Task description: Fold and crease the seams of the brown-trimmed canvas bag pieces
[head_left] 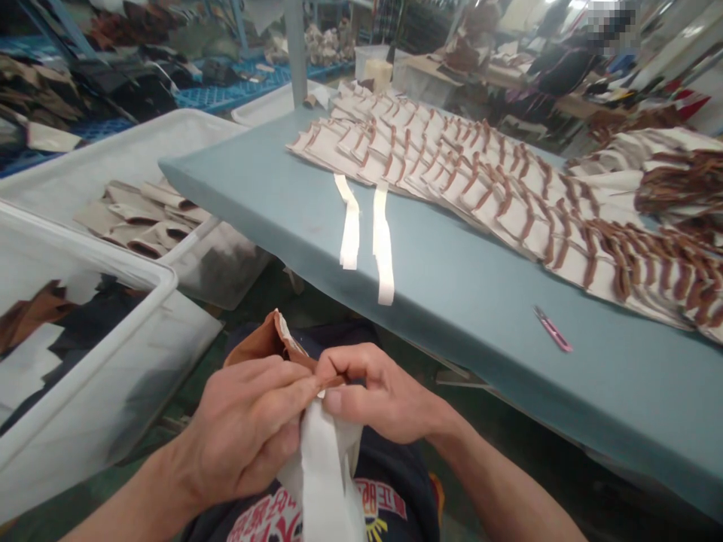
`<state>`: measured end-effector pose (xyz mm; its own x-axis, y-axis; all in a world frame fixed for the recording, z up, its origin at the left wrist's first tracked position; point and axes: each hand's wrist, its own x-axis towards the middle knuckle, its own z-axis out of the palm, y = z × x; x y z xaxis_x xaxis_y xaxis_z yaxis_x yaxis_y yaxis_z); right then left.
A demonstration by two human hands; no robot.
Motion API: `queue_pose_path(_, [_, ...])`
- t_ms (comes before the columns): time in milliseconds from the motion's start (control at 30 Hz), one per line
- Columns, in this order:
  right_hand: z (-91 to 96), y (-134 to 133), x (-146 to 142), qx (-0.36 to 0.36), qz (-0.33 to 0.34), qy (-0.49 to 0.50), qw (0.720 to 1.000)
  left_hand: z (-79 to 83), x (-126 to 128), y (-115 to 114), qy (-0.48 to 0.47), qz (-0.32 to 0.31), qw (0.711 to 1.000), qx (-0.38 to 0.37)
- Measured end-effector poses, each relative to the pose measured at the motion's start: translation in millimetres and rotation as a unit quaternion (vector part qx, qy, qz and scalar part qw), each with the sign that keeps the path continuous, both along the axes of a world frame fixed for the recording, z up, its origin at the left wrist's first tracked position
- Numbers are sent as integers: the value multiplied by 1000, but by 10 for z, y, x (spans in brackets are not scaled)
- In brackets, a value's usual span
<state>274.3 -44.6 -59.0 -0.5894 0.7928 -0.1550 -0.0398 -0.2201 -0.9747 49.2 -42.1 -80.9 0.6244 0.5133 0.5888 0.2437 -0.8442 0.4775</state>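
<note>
Close to my body, my left hand (257, 421) and my right hand (378, 391) pinch the same brown and off-white fabric piece (263, 339) from both sides. Its brown part rises behind my fingers, while a white strip (321, 467) hangs down below them over my lap. My fingertips nearly meet at the brown edge, with the right thumb on top of it. Exactly how the layers lie under my fingers is hidden. On the table ahead lie two pale strips (382, 245), side by side.
The blue-green table (468, 263) bears long overlapping rows of cream pieces with brown edges (429, 158). Pink thread snips (552, 329) lie near its front edge. White bins (175, 278) holding fabric pieces stand at my left. Beyond, a person (559, 68) is at a cluttered work table.
</note>
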Motion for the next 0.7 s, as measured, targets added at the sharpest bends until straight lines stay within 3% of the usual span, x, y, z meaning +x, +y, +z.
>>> queue_pose_path(167, [-129, -13, -77, -85, -32, 51, 995, -193, -2, -25, 40, 75, 992, 88])
queue_pose_path(233, [-137, -5, -89, -82, -34, 40, 995, -188, 23, -27, 32, 96, 988, 120])
queue_pose_path(300, [-109, 6, -74, -58, -32, 10, 998, -125, 43, -35, 9, 77, 991, 106])
queue_pose_path(367, [-53, 12, -40, 1, -30, -34, 999, -19, 39, -51, 1, 71, 996, 46])
queue_pose_path(467, [39, -4, 15, 153, -41, -112, 981, 174, -16, -59, 26, 97, 993, -54])
queue_pose_path(600, [102, -45, 39, 363, -85, -185, 909, 411, -81, 48, 91, 19, 972, -217])
queue_pose_path(700, [140, -61, 41, 439, -91, -198, 872, 526, -63, 190, 127, -30, 957, -260])
